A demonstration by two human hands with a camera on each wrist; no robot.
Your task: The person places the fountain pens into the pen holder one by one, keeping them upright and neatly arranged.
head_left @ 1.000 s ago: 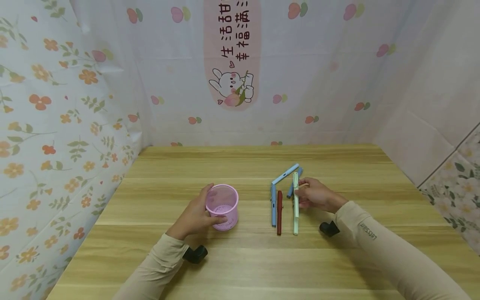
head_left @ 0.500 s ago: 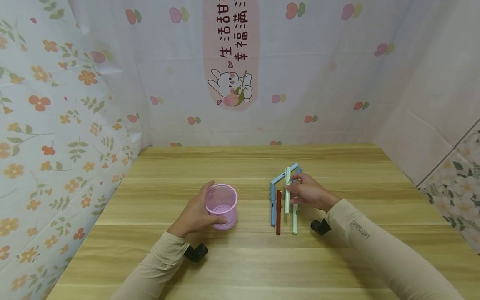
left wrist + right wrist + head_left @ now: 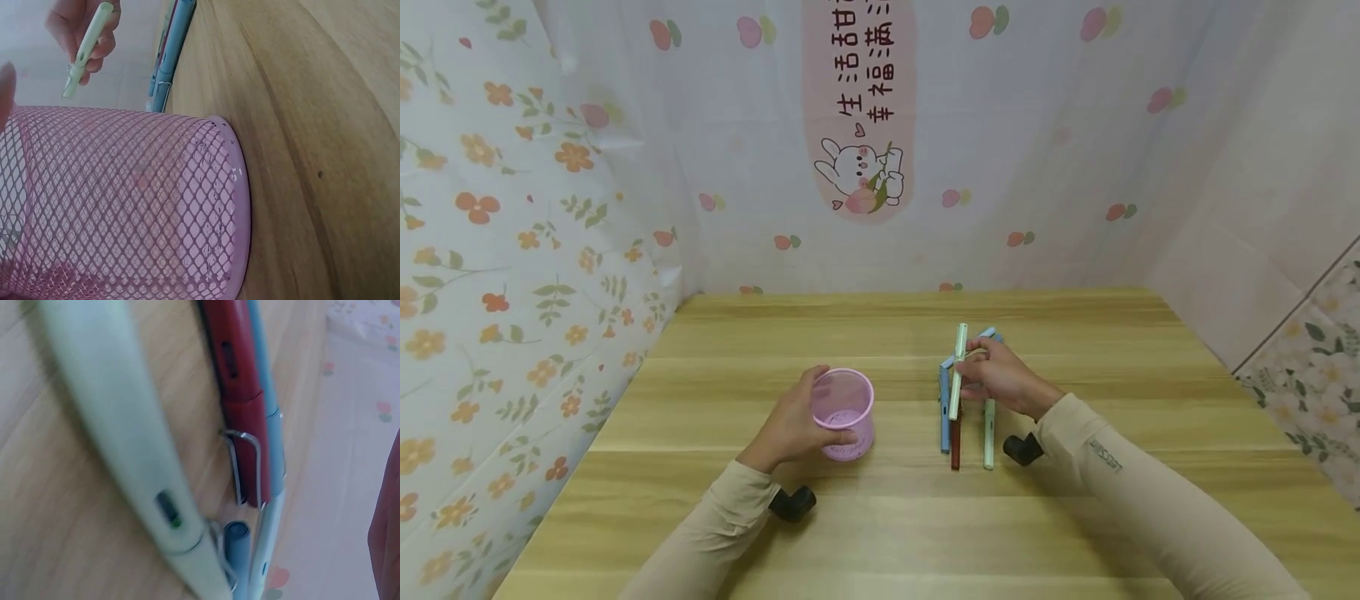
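Observation:
My left hand (image 3: 790,429) grips a pink mesh pen holder (image 3: 856,435) from its left side, the thumb across its front. The holder stands upright on the table; in the left wrist view its mesh wall (image 3: 125,200) fills much of the frame. My right hand (image 3: 1006,379) pinches a light green capped pen (image 3: 957,390), raised and slightly tilted above the other pens. Below it lie a dark red pen (image 3: 956,450), partly covered, and a blue pen (image 3: 945,421). A second light green pen (image 3: 989,442) lies beneath the right hand, large and blurred in the right wrist view.
Behind the right hand lie a light blue pen (image 3: 265,550) and another blue pen (image 3: 237,553), partly hidden in the head view. The wooden table (image 3: 880,533) ends at a patterned cloth backdrop (image 3: 737,167). A black wrist device (image 3: 793,504) juts from the left sleeve.
My right hand has moved left with the light green pen, away from above the second green pen to over the red pen. The left hand and pen holder have stayed put.

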